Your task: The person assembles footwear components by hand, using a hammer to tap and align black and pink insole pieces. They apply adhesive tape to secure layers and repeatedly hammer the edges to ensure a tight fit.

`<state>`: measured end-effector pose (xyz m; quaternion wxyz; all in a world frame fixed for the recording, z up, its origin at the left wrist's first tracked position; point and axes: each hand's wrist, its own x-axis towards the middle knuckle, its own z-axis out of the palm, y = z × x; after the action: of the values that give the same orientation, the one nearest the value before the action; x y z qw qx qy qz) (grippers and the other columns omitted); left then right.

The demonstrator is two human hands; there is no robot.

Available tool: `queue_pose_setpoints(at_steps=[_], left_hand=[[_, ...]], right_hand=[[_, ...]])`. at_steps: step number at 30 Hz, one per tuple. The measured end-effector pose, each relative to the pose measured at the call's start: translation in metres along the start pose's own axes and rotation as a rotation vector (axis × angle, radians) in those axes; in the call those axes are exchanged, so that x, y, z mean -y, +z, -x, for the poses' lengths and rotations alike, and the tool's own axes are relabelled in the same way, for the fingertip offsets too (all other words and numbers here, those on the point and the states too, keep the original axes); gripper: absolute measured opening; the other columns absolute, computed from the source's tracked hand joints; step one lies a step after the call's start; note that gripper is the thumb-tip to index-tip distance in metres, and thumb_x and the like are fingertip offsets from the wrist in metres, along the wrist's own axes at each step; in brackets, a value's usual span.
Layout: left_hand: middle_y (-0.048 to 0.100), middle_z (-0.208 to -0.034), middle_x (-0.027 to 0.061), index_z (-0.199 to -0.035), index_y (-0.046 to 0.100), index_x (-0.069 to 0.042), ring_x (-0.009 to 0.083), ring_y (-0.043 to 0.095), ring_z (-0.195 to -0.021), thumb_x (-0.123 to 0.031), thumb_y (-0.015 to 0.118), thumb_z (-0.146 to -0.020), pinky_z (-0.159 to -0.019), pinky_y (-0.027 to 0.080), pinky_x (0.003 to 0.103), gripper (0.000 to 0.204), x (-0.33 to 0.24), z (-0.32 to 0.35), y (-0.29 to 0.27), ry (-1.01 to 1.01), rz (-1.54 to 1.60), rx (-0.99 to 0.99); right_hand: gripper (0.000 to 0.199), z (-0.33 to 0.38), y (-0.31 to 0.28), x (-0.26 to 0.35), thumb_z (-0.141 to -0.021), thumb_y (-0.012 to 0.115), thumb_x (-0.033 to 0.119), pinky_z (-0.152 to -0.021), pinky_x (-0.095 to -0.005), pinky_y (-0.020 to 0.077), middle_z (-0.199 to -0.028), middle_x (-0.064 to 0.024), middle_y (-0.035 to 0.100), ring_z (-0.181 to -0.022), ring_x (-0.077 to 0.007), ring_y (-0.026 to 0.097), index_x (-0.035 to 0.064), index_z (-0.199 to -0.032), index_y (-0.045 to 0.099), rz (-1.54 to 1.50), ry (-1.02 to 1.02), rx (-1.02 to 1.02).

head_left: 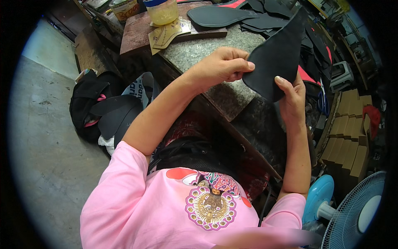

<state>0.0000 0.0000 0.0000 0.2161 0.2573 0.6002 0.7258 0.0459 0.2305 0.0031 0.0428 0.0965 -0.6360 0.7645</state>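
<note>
Left hand (226, 63), right hand (293, 97): both grips clamped on black panel (277, 54), mid-handling, seemingly unfinished; more black pieces (269, 20) lie unheld at 1 o'clock.

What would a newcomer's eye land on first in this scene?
Probably the large, flat black piece right of centre in the upper half, its left edge pinched by the left hand and its lower right held by the right hand. Next, the bright pink shirt across the lower middle, then the blue fan at lower right.
</note>
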Motion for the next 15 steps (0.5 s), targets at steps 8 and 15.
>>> queue_pose_setpoints(at_steps=[8, 15], left_hand=[[0.056, -0.065, -0.0036, -0.085, 0.068, -0.004, 0.0027, 0.047, -0.059, -0.027, 0.066, -0.095, -0.053, 0.037, 0.019, 0.026, -0.001, -0.001, 0.014, 0.137, -0.245, -0.096], [0.056, -0.071, -0.0057, -0.093, 0.071, -0.004, 0.0014, 0.046, -0.058, -0.034, 0.066, -0.097, -0.052, 0.036, 0.019, 0.030, 0.002, -0.004, 0.005, -0.026, -0.094, -0.085]], right_hand=[[0.059, -0.001, -0.004, 0.005, -0.084, 0.066, 0.003, -0.098, -0.0308, 0.0493, -0.125, -0.0105, 0.063, -0.109, -0.0162, 0.064, -0.0034, -0.139, 0.048, 0.017, 0.170, 0.047], [0.054, 0.003, 0.002, 0.007, -0.084, 0.064, 0.004, -0.096, -0.0291, 0.0504, -0.120, -0.0095, 0.065, -0.105, -0.0149, 0.065, -0.0044, -0.136, 0.051, -0.013, 0.150, 0.094]])
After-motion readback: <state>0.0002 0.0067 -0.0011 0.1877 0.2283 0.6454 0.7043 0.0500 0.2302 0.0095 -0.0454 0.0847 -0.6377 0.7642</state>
